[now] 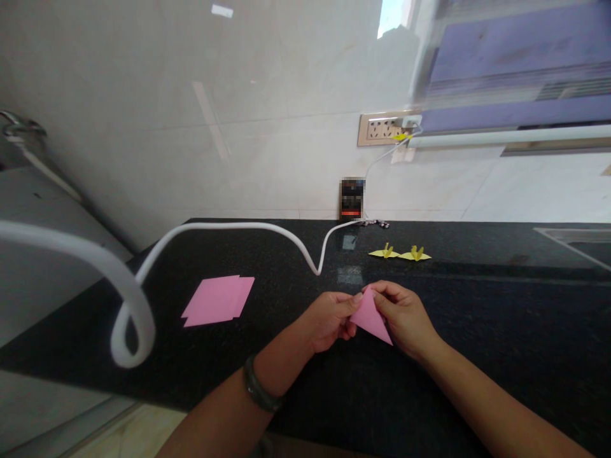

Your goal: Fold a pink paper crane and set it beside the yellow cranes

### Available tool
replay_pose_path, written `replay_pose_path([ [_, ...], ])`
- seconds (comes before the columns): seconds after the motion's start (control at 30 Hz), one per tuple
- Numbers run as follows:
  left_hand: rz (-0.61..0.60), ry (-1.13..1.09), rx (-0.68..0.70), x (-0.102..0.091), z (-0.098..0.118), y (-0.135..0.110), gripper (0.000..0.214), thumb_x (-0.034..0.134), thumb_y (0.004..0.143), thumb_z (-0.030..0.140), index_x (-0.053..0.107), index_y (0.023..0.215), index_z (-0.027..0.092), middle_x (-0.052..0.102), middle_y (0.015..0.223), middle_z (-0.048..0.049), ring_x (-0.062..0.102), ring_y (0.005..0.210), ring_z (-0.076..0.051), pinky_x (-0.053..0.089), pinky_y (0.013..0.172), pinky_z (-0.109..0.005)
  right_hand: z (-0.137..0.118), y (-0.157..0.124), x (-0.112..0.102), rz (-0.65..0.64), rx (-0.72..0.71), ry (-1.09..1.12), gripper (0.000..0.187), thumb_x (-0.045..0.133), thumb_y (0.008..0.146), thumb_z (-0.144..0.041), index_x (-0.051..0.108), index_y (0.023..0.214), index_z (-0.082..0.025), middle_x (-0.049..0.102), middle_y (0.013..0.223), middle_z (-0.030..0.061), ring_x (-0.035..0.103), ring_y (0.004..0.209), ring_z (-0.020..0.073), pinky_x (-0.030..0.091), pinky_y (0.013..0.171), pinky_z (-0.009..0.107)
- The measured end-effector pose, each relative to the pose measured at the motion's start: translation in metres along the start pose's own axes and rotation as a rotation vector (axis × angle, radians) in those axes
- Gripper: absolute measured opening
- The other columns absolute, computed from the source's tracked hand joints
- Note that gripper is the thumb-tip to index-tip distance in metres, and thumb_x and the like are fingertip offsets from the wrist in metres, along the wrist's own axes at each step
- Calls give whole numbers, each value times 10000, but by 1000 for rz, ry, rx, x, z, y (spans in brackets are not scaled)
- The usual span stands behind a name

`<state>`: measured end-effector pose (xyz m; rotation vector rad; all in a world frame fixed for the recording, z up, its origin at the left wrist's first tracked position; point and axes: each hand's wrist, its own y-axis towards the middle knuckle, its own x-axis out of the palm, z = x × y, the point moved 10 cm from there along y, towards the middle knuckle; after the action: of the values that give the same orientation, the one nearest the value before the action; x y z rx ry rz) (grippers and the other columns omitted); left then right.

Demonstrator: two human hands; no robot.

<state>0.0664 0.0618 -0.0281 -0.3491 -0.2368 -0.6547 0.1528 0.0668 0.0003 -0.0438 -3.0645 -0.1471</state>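
A pink paper folded into a triangle (370, 316) is held up just above the black countertop (501, 331), near its middle. My left hand (329, 318) pinches the triangle's left edge with closed fingers. My right hand (405, 315) grips its upper right side, fingers curled around the paper. A dark band sits on my left wrist (260, 388). Both hands meet at the paper's top corner.
A small stack of flat pink sheets (218, 299) lies to the left. Two yellow folded paper figures (400, 253) rest farther back. A white cable (229, 230) loops across the counter from a wall socket (387, 129) past a small dark device (352, 198). A sink edge (573, 238) shows at right.
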Motion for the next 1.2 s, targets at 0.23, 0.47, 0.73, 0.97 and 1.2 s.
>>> replay_pose_path([
  [0.23, 34, 26, 27, -4, -1, 1, 356, 503, 677, 475, 507, 652, 120, 419, 435, 36, 369, 338, -41, 249, 336, -164, 4, 0, 3, 12, 29, 87, 163, 601, 667, -311, 595, 721, -157, 574, 631, -10, 480, 522, 91, 372, 501, 212],
  [0.47, 83, 123, 63, -9, 3, 0, 371, 493, 670, 493, 500, 633, 124, 417, 435, 37, 359, 350, -46, 233, 342, -171, 2, -2, 6, -11, 18, 81, 176, 576, 694, -309, 590, 757, -144, 557, 604, -6, 465, 486, 77, 359, 457, 194],
  [0.73, 173, 388, 191, -16, 20, -3, 389, 429, 710, 501, 508, 606, 134, 389, 403, 42, 306, 341, -48, 204, 352, -191, -8, -2, 7, -41, -45, -88, 191, 502, 747, -326, 553, 787, -146, 440, 455, -54, 367, 368, 54, 280, 360, 180],
  [0.97, 123, 239, 156, -12, 15, -1, 418, 410, 716, 515, 500, 584, 128, 392, 418, 36, 313, 346, -48, 209, 351, -193, -8, -1, 4, -26, -36, -23, 187, 517, 736, -315, 538, 818, -149, 486, 502, -40, 403, 381, 59, 316, 369, 183],
  [1.2, 87, 120, 128, -9, 14, -3, 298, 617, 607, 360, 567, 728, 92, 501, 555, 5, 422, 445, -49, 289, 409, -169, -7, 5, -12, 92, -58, 168, 188, 541, 717, -310, 521, 832, -164, 500, 499, -38, 446, 405, 74, 367, 402, 192],
])
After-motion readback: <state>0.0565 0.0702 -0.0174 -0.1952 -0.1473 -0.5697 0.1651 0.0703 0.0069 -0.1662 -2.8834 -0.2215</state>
